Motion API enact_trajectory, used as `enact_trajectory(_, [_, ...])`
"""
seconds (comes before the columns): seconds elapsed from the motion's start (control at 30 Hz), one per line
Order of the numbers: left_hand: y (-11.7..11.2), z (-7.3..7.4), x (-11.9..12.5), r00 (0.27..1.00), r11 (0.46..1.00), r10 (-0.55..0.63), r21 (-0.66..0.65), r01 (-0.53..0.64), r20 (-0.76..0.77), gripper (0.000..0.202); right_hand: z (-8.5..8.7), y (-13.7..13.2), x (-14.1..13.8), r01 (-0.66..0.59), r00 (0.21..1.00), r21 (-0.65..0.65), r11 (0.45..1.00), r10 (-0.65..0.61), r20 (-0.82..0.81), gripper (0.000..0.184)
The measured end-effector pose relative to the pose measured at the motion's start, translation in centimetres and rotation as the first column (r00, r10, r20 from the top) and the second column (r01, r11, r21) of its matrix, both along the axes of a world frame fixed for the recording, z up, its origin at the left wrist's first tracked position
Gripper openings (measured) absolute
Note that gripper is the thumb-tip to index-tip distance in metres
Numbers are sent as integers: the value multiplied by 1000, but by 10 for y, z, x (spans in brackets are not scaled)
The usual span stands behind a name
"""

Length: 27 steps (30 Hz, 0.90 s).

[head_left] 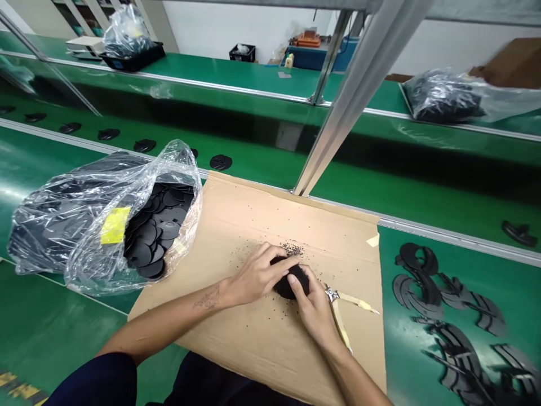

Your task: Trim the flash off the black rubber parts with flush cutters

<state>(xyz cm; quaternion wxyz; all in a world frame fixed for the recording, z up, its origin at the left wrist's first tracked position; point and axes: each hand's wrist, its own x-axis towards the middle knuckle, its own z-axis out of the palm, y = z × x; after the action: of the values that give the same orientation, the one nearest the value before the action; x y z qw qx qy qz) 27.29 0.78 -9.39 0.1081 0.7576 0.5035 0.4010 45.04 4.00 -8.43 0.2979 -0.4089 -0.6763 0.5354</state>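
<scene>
A round black plastic disc is between my two hands, above a cardboard sheet. My right hand grips its right side, the thumb lying on top. From the left, my left hand closes on the disc with its fingers reaching across the upper face; the left thumb is hidden. Small black scraps are scattered on the cardboard, thickest just beyond the disc. Beside my right hand lie nippers with pale yellow handles spread apart, partly behind that hand.
A clear plastic bag spills black discs at left. Curved black parts lie on the green bench at right. A slanted metal post rises behind the cardboard. Black pieces sit along the green strip beyond.
</scene>
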Motion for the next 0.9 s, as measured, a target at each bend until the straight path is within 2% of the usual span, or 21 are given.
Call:
enact_trajectory(0.13, [-4,-3,3,1000,1000,-21,5,21,19,44,0,0,1,31,999,0,1000,-31,15,29])
enact_trajectory(0.23, [-6,-2,5,997,999,-39,1,39,62,47,6,-1,1,7,1000,-10,1000,-7,16,30])
enact_trajectory(0.37, [-7,-2,5,998,1000,24,-13,-24,62,49,14,-4,0,-32,999,-25,999,32,13,27])
enact_trajectory(0.63, [-9,-2,8,998,999,34,2,-34,46,47,9,-5,-2,4,1000,-27,1000,-5,-30,35])
enact_trajectory(0.77, [-9,2,7,977,996,36,-89,-18,212,47,9,-6,-2,11,997,-10,1000,-11,-70,32])
enact_trajectory(0.9, [-5,9,4,880,958,74,-278,68,469,37,9,-8,2,24,996,36,999,-21,-88,32])
